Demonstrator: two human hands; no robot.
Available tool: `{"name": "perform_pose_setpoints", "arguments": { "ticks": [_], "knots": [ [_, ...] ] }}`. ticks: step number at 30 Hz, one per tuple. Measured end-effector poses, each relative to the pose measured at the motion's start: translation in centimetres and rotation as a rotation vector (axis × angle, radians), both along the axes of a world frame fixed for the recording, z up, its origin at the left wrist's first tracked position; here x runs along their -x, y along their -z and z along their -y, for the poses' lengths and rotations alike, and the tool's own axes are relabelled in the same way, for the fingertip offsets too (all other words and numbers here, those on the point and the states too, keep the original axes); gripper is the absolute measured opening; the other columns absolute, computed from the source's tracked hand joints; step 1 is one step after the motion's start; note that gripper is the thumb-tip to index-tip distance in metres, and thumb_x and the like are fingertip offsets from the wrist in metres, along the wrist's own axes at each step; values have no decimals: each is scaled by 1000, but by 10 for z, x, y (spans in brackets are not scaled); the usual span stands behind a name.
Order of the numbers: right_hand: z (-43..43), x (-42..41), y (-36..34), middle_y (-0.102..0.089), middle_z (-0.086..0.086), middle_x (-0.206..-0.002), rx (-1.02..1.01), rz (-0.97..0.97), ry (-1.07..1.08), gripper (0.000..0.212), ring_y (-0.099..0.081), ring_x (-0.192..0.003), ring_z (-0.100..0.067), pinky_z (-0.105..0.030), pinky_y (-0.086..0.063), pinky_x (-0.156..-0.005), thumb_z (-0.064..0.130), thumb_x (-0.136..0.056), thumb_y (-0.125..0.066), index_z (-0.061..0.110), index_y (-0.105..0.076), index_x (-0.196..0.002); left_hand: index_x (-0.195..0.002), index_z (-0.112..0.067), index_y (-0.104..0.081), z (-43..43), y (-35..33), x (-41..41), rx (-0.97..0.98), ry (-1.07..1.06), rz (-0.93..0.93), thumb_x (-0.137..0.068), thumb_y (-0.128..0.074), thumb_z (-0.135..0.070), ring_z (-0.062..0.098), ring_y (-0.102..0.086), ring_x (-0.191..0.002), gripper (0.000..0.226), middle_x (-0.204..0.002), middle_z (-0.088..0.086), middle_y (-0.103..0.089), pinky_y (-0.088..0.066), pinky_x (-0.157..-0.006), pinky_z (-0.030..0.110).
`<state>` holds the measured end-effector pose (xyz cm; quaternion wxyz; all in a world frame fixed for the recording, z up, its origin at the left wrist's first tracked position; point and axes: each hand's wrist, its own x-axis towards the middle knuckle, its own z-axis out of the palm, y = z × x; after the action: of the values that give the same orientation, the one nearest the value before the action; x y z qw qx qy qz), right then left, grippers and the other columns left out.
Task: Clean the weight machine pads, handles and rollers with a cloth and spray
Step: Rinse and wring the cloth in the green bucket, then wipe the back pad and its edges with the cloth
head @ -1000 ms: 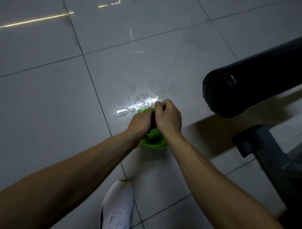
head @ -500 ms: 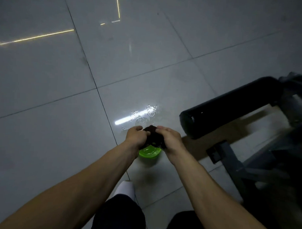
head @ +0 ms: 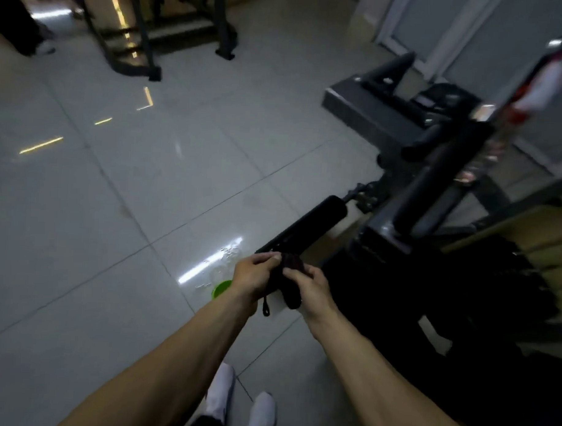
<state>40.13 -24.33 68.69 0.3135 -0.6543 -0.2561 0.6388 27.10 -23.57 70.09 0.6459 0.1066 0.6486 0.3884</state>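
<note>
The tiled floor (head: 113, 239) takes up most of what I see, and a wet patch (head: 214, 264) glints on it just ahead of my white shoes (head: 222, 386). I judge a step across that sheen toward the machine could cost me my footing. The weight machine (head: 431, 250) fills my right side, dark and poorly lit, so I could misjudge where bare metal ends and padding begins as I reach in. Its black roller (head: 308, 226) juts toward me, its near end just beyond my hands. My left hand (head: 253, 278) has its fingers curled round the upper part of the dark cloth (head: 287, 280) and my right hand (head: 312, 287) grips the lower part. The cloth is bunched between them above the floor, a short tail hanging. If it is soaked, it may drip onto the tiles or leave the roller too wet. The green bowl (head: 221, 289) sits beside the wet patch, half hidden by my left wrist, and a careless foot could tip it. I see no spray bottle
</note>
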Motion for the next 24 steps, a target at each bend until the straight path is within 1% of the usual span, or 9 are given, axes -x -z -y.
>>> {"name": "perform_pose_setpoints", "arguments": {
  "ticks": [4,6,8,10,13,15,17,21,24],
  "knots": [
    [35,-61,-39,-73,-19,-110,-31,51,202,35,-73,-101,-36,-53,-57,-93,5,-90,-73,11,-61,-122,-95,-11,-77,16,-50,-53,-15,221,-29,-96,-69,-10,16,-69,-72,7,-82,4,-74,-55,-55,21],
    [56,-98,-48,-70,-19,-113,-52,48,433,36,-71,-102,-36,-53,-60,-90,2,-94,-65,9,-57,-128,-98,-9,-77,26,-63,-90,-89,401,-54,-95,-70,-12,14,-68,-70,8,-79,1,-74,-51,-51,19],
    [77,-130,-65,-69,-21,-117,-74,-93,656,29,-69,-106,-36,-46,-60,-83,6,-101,-56,10,-58,-129,-101,-6,-78,36,-72,-131,-194,558,-45,-95,-71,-15,16,-70,-69,13,-80,4,-76,-52,-54,24],
    [101,-168,-84,-72,-19,-120,-89,-223,825,27,-69,-111,-34,-45,-58,-90,26,-105,-56,15,-67,-127,-96,-13,-80,48,-93,-182,-280,721,14,-97,-70,-21,14,-75,-75,13,-85,4,-79,-60,-67,29],
    [142,-229,-106,-75,-14,-118,-159,-228,927,33,-71,-112,-31,-47,-55,-98,42,-101,-62,18,-77,-116,-94,-19,-81,72,-120,-260,-367,989,64,-103,-59,-35,11,-76,-87,29,-91,-1,-80,-61,-83,28],
    [172,-276,-112,-75,-16,-119,-184,-154,1039,26,-71,-112,-33,-50,-55,-100,31,-99,-67,14,-76,-117,-98,-17,-82,92,-135,-311,-387,1132,106,-103,-54,-39,12,-75,-91,36,-94,-1,-80,-58,-87,29],
    [204,-328,-115,-75,-17,-117,-203,-76,1148,29,-72,-109,-36,-50,-59,-91,22,-95,-70,12,-72,-122,-96,-9,-81,114,-139,-363,-389,1191,127,-105,-53,-38,17,-75,-92,41,-92,4,-80,-57,-86,29],
    [270,-435,-122,-72,-13,-120,-204,131,1303,70,-73,-101,-37,-44,-61,-74,28,-67,-76,17,-59,-134,-95,-4,-79,147,-135,-458,-371,1187,140,-106,-54,-31,10,-75,-82,39,-92,5,-79,-53,-61,14],
    [320,-517,-143,-69,-17,-116,-186,400,1326,51,-74,-85,-36,-41,-61,-60,22,-80,-73,12,-58,-128,-98,-11,-80,164,-118,-537,-358,1294,70,-104,-58,-33,13,-72,-92,32,-99,-2,-79,-50,-69,21]
  ]
}}
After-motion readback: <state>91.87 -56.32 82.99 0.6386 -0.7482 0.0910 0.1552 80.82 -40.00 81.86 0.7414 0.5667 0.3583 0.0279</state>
